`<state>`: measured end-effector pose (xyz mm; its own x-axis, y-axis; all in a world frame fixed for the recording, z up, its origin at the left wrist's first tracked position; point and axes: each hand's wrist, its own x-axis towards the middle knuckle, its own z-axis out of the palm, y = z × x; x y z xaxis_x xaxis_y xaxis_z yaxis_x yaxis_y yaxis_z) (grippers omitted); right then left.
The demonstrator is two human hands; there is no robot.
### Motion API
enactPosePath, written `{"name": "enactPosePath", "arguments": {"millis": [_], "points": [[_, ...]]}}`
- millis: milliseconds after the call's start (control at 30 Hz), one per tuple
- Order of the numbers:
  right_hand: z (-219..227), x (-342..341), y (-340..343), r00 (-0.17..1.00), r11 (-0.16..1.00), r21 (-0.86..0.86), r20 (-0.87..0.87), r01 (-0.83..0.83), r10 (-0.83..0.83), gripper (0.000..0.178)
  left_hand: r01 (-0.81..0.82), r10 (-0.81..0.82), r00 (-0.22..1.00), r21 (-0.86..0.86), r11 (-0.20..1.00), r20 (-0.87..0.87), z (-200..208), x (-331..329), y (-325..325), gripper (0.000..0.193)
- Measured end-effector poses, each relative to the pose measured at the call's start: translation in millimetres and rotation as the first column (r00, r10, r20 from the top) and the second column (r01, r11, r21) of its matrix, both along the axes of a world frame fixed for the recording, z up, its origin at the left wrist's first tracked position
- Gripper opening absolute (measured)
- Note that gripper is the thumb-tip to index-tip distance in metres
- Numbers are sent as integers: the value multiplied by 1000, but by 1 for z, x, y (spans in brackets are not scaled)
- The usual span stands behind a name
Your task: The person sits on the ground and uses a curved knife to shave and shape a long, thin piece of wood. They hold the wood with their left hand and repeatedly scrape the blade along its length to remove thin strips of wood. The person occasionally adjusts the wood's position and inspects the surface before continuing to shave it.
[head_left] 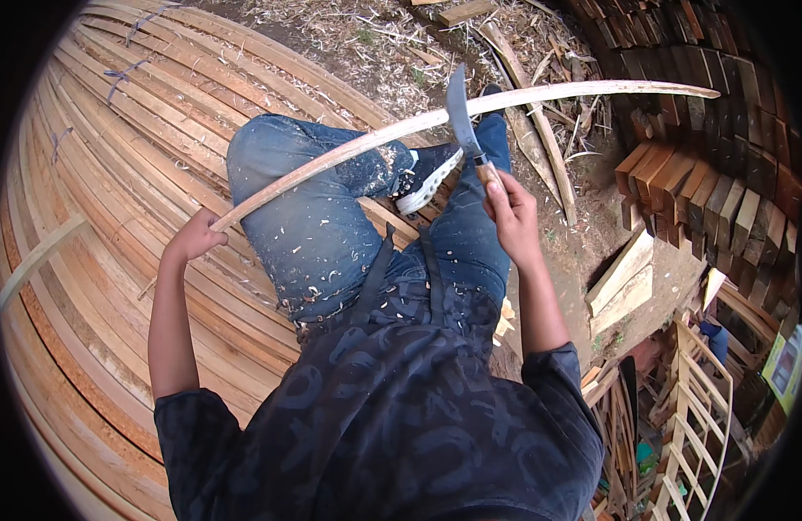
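My left hand [198, 236] is closed around the near end of a long, pale wooden strip [357, 143]. The strip slants across my thighs and reaches far to the right, over the ground. In my right hand [512, 215] is the wooden handle of a curved knife [460, 117], shaped like a billhook. Its broad grey blade points up and away from me, crossing the strip at about its middle. Whether the edge touches the wood I cannot tell. Shavings lie scattered over my jeans [318, 234].
Long boards [114, 234] are stacked beneath me and to the left, tied in places with thin strips. Shavings [366, 43] and offcuts cover the ground ahead. Cut timber blocks [709, 204] are piled at right. A wooden ladder-like frame [692, 425] leans at lower right, near loose sticks.
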<state>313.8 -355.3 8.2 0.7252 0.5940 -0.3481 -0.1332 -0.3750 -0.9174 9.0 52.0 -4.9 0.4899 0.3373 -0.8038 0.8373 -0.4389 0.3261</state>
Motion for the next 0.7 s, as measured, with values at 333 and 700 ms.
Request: {"name": "enactPosePath", "arguments": {"millis": [333,700], "points": [[-6,4,7,918,911,197,-246,362,-312,29,23,-27,997,-58,998,-67,5,6,0,30],[-13,-38,18,984,994,111,-180,10,10,29,12,-11,1000,19,1000,-7,3,2,-6,31]]}}
